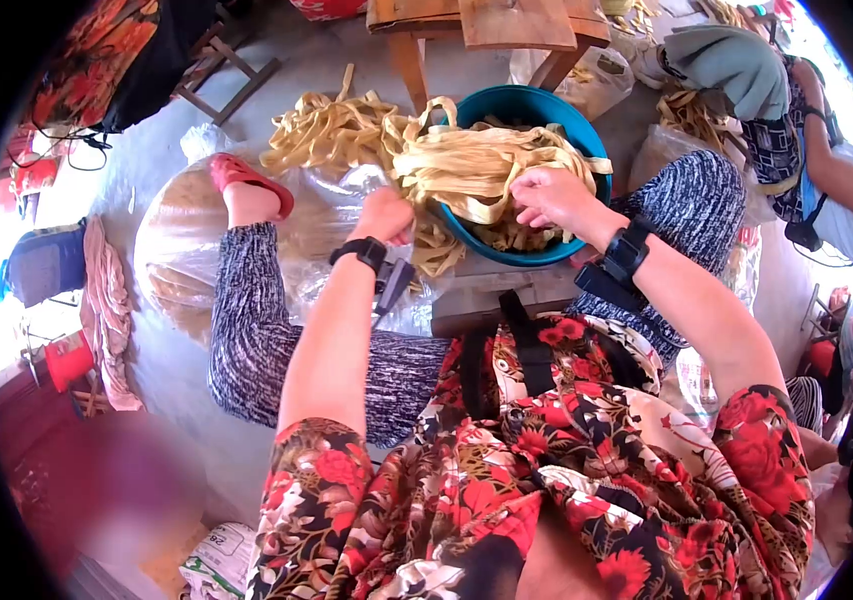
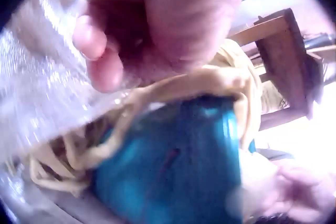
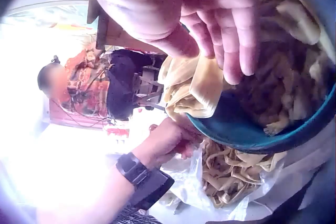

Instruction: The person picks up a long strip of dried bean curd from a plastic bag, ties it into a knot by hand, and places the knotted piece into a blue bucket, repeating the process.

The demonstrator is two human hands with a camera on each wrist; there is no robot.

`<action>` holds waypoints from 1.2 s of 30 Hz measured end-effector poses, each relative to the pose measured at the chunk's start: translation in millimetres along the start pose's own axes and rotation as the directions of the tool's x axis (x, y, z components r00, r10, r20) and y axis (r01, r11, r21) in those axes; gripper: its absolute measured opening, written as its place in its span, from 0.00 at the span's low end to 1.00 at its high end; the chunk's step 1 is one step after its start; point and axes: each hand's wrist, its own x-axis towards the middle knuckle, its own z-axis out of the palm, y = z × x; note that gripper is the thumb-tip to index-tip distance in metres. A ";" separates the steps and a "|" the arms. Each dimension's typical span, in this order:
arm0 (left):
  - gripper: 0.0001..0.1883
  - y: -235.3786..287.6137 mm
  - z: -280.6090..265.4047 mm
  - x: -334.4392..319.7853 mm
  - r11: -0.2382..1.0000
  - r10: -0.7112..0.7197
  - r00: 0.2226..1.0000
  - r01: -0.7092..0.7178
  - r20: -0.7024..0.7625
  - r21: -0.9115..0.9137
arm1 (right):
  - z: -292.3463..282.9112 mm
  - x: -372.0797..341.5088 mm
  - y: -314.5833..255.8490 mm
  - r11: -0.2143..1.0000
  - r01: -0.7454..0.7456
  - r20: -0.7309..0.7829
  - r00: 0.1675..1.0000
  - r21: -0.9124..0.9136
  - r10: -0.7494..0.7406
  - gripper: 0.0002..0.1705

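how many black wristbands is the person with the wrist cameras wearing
2: one wristband on the left wrist, the other wristband on the right wrist, nearer the teal basin. Both wrists are visible.

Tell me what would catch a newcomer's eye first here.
The big teal tub beyond the person's lap, with a thick bundle of pale strips across its top and the right hand at the bundle's near edge. Next, the red floral top filling the lower foreground, and the red shoe left of the tub.
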 end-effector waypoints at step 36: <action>0.21 65.2 -13.6 -36.6 0.586 0.807 0.498 -0.742 -0.317 0.327 | -30.4 -136.1 -115.7 0.931 0.306 0.157 0.928 0.198 -0.338 0.09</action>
